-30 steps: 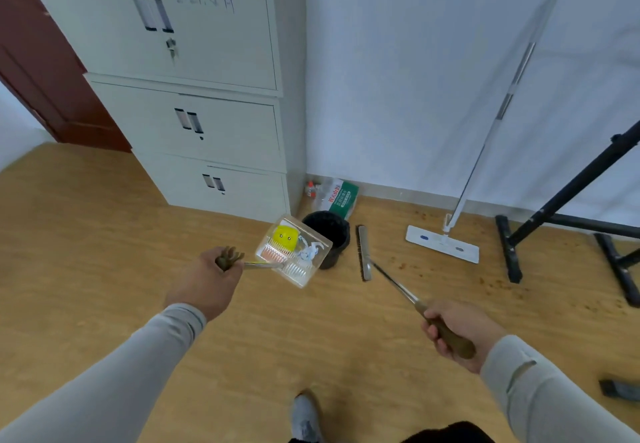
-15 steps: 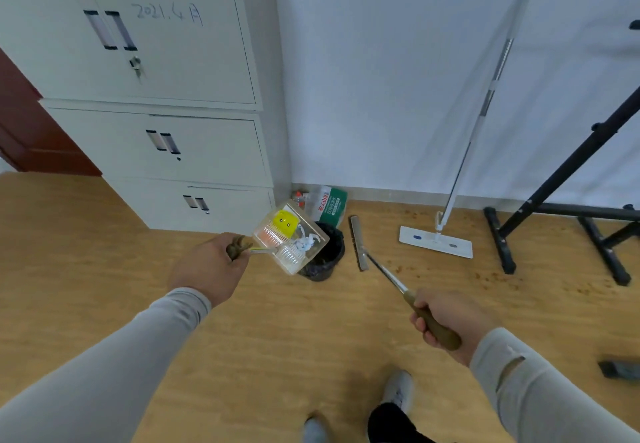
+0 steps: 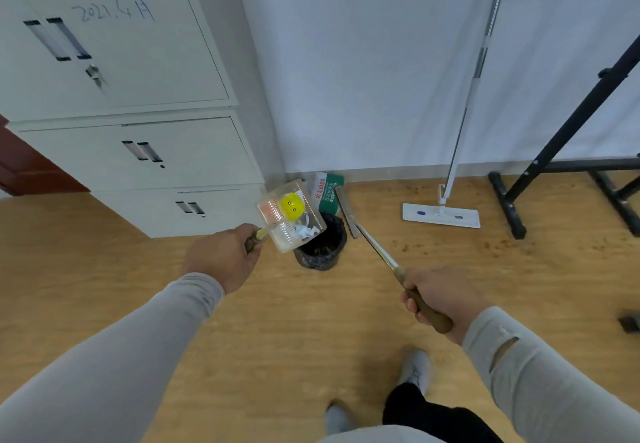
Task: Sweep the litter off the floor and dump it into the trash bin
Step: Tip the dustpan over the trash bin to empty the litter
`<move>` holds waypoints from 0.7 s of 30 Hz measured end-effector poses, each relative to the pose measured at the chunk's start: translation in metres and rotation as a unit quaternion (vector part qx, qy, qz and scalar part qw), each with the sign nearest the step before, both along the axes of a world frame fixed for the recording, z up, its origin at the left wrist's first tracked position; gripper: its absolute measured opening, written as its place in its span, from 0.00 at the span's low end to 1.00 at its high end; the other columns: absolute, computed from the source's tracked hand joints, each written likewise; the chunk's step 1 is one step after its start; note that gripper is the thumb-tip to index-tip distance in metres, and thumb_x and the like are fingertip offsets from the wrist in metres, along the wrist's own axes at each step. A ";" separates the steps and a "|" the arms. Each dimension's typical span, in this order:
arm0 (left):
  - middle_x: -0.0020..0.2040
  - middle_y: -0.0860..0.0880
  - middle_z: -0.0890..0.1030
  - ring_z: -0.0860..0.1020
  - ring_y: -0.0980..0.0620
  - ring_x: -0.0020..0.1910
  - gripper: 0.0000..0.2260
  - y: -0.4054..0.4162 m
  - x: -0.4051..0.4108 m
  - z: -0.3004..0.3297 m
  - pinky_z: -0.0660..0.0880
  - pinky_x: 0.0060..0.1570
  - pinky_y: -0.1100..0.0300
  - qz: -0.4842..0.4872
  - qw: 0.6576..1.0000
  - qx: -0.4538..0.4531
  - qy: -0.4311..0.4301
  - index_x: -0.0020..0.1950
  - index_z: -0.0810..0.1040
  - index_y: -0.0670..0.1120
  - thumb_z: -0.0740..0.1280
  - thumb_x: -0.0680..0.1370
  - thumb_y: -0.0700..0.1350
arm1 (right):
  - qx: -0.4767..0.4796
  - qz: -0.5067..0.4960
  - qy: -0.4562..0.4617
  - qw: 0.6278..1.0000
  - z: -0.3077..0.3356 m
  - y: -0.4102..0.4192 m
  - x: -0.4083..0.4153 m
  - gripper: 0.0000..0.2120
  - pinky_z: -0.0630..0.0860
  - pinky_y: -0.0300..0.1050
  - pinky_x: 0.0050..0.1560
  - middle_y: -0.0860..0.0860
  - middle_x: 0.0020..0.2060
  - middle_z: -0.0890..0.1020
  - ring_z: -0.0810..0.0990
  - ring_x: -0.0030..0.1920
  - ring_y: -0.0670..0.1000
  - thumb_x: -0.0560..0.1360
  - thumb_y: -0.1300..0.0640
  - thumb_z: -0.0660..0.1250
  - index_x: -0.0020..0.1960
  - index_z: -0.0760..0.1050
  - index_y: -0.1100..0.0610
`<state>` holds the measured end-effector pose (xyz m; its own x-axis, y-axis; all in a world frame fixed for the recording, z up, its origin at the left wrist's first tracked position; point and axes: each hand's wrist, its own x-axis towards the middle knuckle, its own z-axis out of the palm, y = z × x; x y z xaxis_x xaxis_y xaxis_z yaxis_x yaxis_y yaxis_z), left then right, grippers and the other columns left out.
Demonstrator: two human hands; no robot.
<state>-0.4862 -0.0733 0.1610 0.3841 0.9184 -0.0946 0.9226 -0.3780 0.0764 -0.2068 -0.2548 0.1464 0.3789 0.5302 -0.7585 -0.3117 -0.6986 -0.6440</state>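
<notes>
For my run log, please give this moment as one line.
step: dumping | left hand: holds dustpan over bin | right hand: grips broom | litter: still in dustpan

The wooden floor (image 3: 277, 321) carries a black trash bin (image 3: 320, 247), a flat mop (image 3: 441, 215), a cabinet (image 3: 131, 151) and a black stand (image 3: 512, 210).

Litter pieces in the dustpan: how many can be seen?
2 distinct: a yellow ball with a face, in the middle of the clear dustpan, and crumpled white paper at its edge over the bin. Smaller bits may be hidden.
</notes>
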 end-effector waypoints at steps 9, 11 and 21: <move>0.48 0.53 0.84 0.83 0.47 0.45 0.12 0.016 0.032 -0.036 0.79 0.41 0.54 -0.186 0.977 0.019 0.103 0.60 0.75 0.56 0.59 0.81 0.56 | -0.005 -0.002 0.002 1.000 -0.014 0.012 0.010 0.05 0.68 0.40 0.26 0.59 0.33 0.78 0.73 0.26 0.52 0.75 0.65 0.63 0.42 0.77 0.62; 0.49 0.52 0.83 0.83 0.45 0.45 0.13 0.019 0.039 -0.045 0.80 0.42 0.51 -0.198 0.970 0.005 0.140 0.63 0.72 0.57 0.57 0.80 0.57 | -0.002 0.000 0.004 1.000 -0.020 0.013 0.011 0.05 0.68 0.39 0.24 0.59 0.31 0.78 0.73 0.25 0.52 0.74 0.65 0.63 0.42 0.77 0.62; 0.49 0.50 0.82 0.80 0.40 0.42 0.13 0.016 0.056 -0.070 0.80 0.42 0.41 -0.238 0.947 -0.034 0.214 0.63 0.63 0.61 0.57 0.79 0.50 | -0.003 -0.001 0.019 1.000 -0.037 0.012 0.020 0.04 0.65 0.42 0.29 0.59 0.32 0.77 0.73 0.28 0.54 0.72 0.64 0.62 0.42 0.75 0.61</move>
